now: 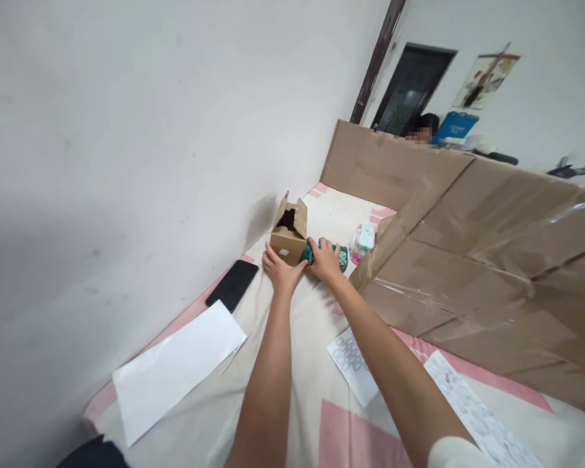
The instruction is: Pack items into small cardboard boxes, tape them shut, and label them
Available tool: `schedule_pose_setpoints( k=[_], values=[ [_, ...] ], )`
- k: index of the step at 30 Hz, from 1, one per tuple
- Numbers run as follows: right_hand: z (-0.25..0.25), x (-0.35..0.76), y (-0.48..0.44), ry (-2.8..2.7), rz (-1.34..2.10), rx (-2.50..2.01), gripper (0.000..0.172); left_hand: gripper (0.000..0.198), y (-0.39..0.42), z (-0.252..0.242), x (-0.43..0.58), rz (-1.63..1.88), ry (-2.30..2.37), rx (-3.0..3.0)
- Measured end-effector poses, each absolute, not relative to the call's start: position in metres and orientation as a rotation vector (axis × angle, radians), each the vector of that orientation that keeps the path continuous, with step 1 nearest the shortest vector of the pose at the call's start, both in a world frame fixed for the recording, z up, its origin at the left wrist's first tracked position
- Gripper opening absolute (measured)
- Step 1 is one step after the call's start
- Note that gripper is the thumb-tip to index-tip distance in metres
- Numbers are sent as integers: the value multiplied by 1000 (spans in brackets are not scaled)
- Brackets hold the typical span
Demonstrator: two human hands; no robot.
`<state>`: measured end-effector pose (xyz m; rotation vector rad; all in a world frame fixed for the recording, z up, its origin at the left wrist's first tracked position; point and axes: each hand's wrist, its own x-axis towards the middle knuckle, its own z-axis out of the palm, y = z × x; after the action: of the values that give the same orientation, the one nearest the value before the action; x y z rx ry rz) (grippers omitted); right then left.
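A small brown cardboard box (286, 244) with raised top flaps stands near the wall. My left hand (283, 274) grips its near lower part, fingers on the left side and thumb toward the right corner. Against the box's right side lies a green can-like cylinder (343, 258) with a white pattern on its end. My right hand (324, 260) is wrapped over it from above, hiding most of its body. To the right sits a clear, pink-and-pale-blue package (363, 239), apart from both hands. The box's inside looks dark.
A black phone or tablet (233, 284) and a white sheet (178, 370) lie at left. Printed papers (348, 361) are under and beside my right arm. A taped cardboard barrier (468, 260) borders the right; a person (423, 127) is beyond it. A wall (127, 162) rises at left.
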<state>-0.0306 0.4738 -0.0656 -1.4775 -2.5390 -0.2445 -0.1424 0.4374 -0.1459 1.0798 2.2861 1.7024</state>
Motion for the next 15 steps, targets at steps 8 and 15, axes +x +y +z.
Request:
schedule_pose_setpoints(
  k=[8,15],
  values=[
    [-26,-18,424,-2546,-279,-1279,94,123,399,-78,-160,2146,2226,1373],
    [5,5,301,-2292,98,-844,108,130,270,4,-167,2416,2074,1590]
  ],
)
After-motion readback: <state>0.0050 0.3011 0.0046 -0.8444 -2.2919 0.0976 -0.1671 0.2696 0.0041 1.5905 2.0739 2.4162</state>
